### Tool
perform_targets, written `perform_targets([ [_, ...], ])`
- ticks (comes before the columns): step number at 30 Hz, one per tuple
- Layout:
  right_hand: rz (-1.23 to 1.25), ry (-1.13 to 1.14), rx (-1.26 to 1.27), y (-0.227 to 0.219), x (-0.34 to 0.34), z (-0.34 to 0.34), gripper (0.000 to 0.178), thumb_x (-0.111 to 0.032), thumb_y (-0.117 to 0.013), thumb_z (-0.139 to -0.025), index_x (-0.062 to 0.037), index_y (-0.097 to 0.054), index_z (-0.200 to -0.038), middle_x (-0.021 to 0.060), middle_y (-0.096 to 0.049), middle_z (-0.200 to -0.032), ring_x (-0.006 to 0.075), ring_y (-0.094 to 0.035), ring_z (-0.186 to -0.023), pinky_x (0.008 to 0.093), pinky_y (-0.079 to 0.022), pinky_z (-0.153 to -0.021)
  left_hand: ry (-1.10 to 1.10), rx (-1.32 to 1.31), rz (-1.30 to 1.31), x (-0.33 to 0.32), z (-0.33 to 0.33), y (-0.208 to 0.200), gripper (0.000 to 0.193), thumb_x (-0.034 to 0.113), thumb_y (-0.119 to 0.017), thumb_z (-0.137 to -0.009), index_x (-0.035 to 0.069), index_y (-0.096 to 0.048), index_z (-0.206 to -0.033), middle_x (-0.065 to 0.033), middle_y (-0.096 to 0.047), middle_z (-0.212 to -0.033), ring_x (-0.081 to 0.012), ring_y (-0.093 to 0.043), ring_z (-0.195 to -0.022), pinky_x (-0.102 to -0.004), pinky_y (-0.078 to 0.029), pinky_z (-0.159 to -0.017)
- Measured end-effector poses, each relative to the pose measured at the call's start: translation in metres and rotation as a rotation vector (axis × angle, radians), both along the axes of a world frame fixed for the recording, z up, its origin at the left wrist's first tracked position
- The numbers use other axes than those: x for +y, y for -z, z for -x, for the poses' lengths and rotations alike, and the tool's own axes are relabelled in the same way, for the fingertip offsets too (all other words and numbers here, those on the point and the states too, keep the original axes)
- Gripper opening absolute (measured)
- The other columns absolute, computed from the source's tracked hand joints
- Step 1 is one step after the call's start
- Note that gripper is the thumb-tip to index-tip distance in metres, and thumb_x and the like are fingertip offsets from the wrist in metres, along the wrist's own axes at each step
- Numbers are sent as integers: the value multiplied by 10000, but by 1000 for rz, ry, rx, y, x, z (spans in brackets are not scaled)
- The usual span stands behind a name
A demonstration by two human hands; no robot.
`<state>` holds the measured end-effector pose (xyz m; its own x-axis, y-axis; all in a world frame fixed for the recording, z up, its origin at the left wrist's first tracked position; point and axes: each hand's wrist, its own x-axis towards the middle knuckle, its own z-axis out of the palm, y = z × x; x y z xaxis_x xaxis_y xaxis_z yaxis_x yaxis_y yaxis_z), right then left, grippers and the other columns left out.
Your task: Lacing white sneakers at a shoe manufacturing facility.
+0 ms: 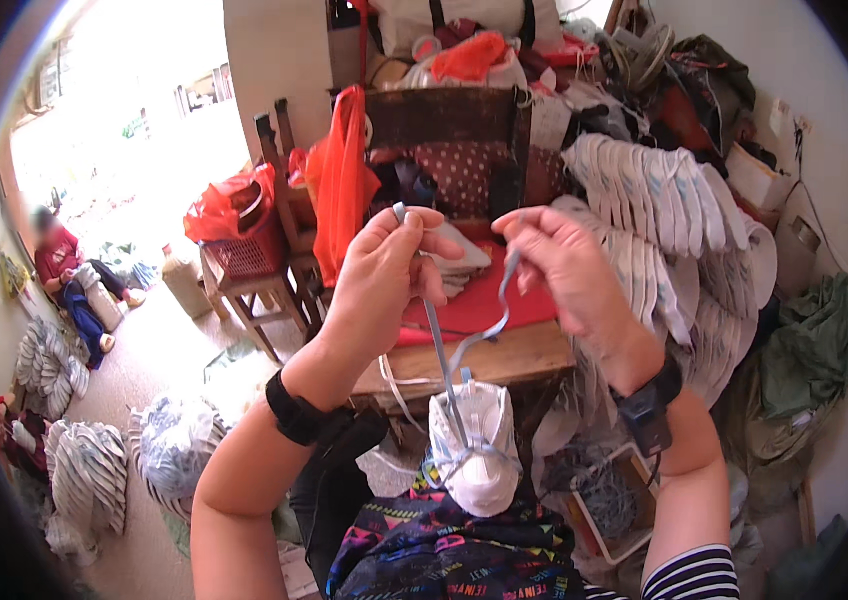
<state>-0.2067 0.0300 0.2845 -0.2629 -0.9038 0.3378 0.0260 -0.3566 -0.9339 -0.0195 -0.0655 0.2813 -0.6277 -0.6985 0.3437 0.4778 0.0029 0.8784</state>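
A white shoe upper (489,480) rests on my lap, on the dark patterned cloth (424,550), with a grey-blue shoelace (435,335) threaded across its front. My left hand (389,255) is raised above it, pinching one length of the lace between thumb and fingers; the lace runs straight down to the shoe. My right hand (554,255), level with the left, pinches the other length, which hangs in a loose curve. Both hands are apart. Behind them, several white shoe pieces (462,262) lie on a red cloth (519,305) over a wooden chair seat (534,345).
Stacks of white shoe uppers (644,190) rise at the right. A box of grey laces (609,500) sits low on the right. At the left are a stool with a red basket (244,245) and bundled uppers (89,470) on the floor. A person (74,265) sits far left.
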Motion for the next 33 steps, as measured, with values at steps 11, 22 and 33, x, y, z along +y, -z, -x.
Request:
perform_targets([
  [11, 70, -99, 86, -30, -19, -31, 243, -128, -640, -930, -20, -601, -1144, -5, -619, -862, 25, -519, -615, 175, -462, -553, -418, -341, 496, 17, -2, -26, 246, 229, -450, -1029, 63, -601, -1128, -24, -503, -525, -78, -497, -409, -248, -379, -393],
  [22, 90, -37, 475, -31, -21, -44, 187, -65, -626, -918, -40, -617, -1103, -27, -613, -840, 21, -544, -698, 190, -475, -574, -576, -544, 882, 2, -4, 6, 180, 143, -467, -996, 18, -589, -1036, -71, -553, -586, -132, -572, -485, -310, -442, -458],
  [33, 49, 38, 543, -31, -18, -55, 84, -36, -641, -871, -8, -649, -950, 25, -625, -749, 40, -550, -685, 234, -476, -599, -458, -529, 780, 2, -14, 17, 215, 117, -431, -999, 20, -604, -1083, -36, -541, -596, -105, -547, -485, -283, -433, -450],
])
